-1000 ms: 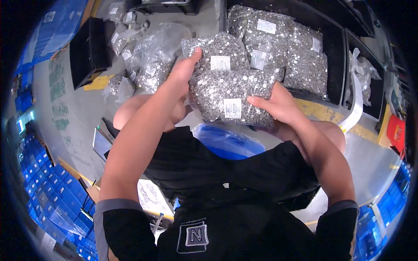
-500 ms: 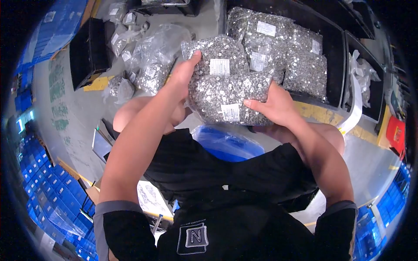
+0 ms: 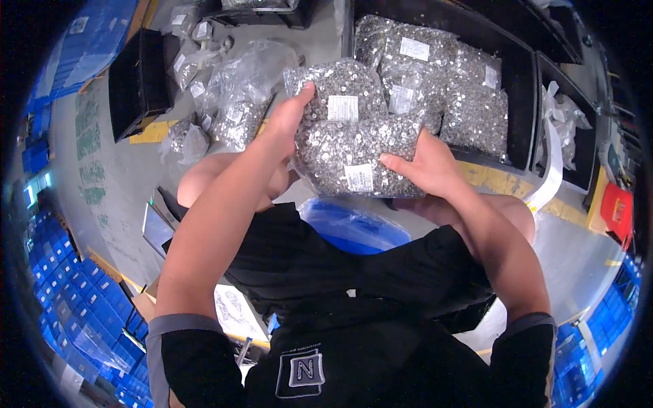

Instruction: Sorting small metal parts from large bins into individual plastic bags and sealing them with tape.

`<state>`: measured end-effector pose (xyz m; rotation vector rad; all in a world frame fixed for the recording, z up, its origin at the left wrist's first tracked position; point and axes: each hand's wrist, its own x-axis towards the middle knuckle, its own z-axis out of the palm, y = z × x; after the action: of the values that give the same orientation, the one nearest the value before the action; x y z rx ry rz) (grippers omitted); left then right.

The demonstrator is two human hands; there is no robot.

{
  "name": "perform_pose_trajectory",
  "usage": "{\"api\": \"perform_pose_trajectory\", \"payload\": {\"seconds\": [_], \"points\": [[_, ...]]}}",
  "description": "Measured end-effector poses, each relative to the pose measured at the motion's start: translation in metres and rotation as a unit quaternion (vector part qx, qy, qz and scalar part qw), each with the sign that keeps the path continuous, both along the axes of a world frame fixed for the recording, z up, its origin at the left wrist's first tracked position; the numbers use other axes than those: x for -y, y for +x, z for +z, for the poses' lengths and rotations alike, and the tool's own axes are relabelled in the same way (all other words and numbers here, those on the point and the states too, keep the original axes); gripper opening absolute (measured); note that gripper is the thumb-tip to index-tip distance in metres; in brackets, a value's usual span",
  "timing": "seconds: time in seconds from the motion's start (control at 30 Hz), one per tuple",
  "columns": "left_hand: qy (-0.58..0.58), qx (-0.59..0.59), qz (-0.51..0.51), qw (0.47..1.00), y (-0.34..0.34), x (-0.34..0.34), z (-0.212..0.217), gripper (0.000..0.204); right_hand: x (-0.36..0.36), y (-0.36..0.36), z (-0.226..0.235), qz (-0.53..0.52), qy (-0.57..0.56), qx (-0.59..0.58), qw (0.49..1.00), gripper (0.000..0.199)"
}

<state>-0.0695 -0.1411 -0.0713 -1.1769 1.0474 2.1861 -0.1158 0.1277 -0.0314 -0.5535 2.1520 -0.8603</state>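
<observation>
Left hand: bent round the left end of the bags, thumb on top of the far bag. I can't see where all its fingers go.
Right hand: gripping the right end of the near bag, thumb pressed on top near its white label. The other fingers are hidden.
Near bag: clear, full of tiny shiny bits, between the two hands, over the person's lap.
Far bag: same kind, touching the near bag at twelve o'clock, with its own white label.
What changed: the right hand and its end of the near bag came a tiny bit left over the last second. Both hands stayed on, so the bags are being held, not put down.
Big black box: at two o'clock, with more full bags inside.
Small black box: at three o'clock, with a white strip by it.
Loose bags: on the floor between nine and ten o'clock, near a black bin.
Blue thing: at six o'clock, between the legs, clear plastic over it.
Blue boxes: lots, way off at eight o'clock.
</observation>
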Motion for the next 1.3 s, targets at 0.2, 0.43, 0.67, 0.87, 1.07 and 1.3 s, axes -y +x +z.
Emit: {"api": "perform_pose_trajectory", "payload": {"seconds": [0.2, 0.43, 0.67, 0.87, 1.07, 1.3], "points": [[0.016, -0.003, 0.004, 1.0, 0.0, 0.002, -0.006, 0.052, -0.001, 0.005, -0.006, -0.034, 0.0, -0.023, 0.999, 0.073], [0.029, 0.03, 0.009, 0.999, 0.005, 0.013, 0.006, 0.056, 0.022, -0.01, -0.003, -0.137, -0.1, 0.095, 0.981, 0.054], [0.06, -0.067, 0.015, 0.996, 0.003, 0.012, 0.027, 0.075, 0.021, -0.062, -0.052, -0.391, -0.183, 0.403, 0.807, 0.042], [0.046, -0.063, -0.019, 0.997, 0.018, 0.015, 0.054, 0.073, 0.041, -0.043, -0.038, -0.337, -0.205, 0.244, 0.886, 0.055], [0.092, -0.073, -0.032, 0.993, 0.013, 0.007, 0.047, 0.061, 0.027, -0.047, -0.033, -0.198, -0.214, 0.16, 0.943, 0.052], [-0.067, -0.135, -0.007, 0.989, 0.022, 0.008, 0.009, 0.059, 0.046, -0.034, -0.05, -0.299, -0.243, 0.202, 0.901, 0.06]]}}
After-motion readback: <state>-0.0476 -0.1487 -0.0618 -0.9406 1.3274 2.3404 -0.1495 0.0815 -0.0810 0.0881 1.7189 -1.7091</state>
